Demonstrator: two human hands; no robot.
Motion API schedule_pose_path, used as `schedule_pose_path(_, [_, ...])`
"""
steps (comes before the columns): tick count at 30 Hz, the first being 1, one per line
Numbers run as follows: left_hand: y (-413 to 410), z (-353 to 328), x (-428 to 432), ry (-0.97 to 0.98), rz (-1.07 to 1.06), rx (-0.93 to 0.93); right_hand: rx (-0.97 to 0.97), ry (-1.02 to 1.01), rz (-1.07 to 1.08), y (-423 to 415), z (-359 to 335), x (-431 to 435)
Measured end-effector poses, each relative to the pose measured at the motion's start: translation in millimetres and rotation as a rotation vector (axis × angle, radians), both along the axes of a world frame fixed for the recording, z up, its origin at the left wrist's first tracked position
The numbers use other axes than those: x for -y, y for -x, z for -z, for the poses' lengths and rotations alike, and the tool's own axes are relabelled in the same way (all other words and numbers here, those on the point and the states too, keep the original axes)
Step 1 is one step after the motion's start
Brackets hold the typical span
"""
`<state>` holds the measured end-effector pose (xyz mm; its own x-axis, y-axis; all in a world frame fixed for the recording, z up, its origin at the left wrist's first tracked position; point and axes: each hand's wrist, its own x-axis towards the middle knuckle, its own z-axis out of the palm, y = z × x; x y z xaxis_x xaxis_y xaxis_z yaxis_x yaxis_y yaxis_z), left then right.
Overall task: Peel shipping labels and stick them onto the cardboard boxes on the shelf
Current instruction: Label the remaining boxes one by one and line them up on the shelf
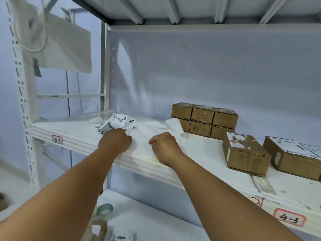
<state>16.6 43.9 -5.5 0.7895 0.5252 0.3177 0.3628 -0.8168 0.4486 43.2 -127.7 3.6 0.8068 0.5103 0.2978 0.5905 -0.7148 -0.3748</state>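
Observation:
A loose pile of printed shipping labels [116, 122] lies at the back left of the white shelf [199, 153]. My left hand [115, 140] rests at the pile's near edge with curled fingers and pinches a white label sheet. My right hand [165, 145] is a little to the right, fingers curled on the edge of a crumpled white paper sheet [174, 125]. A stack of small cardboard boxes [205, 119] stands behind that. Two more boxes sit to the right: one with a torn label [245, 153] and one with a whole label [293, 157].
The shelf's front rail carries tags reading 4-2 [57, 139] and 4-3 [289, 220]. On the lower shelf lie a tape roll [105, 208] and more printed labels [121, 237]. A white bag [60, 47] hangs from the upright at upper left.

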Motion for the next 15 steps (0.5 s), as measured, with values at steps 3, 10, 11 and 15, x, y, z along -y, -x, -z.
schedule_pose_path(3, [1,0,3,-0.059,-0.067,0.039,-0.016,-0.016,-0.036,-1,2,0])
schedule_pose_path(10, [13,-10,31,-0.349,-0.128,-0.017,0.002,-0.024,0.035,7,0,4])
schedule_pose_path(11, [16,-10,32,-0.352,-0.123,-0.003,0.016,-0.029,0.048,8,0,4])
schedule_pose_path(15, [21,-4,30,-0.068,-0.139,0.295,0.071,-0.071,0.056,7,1,3])
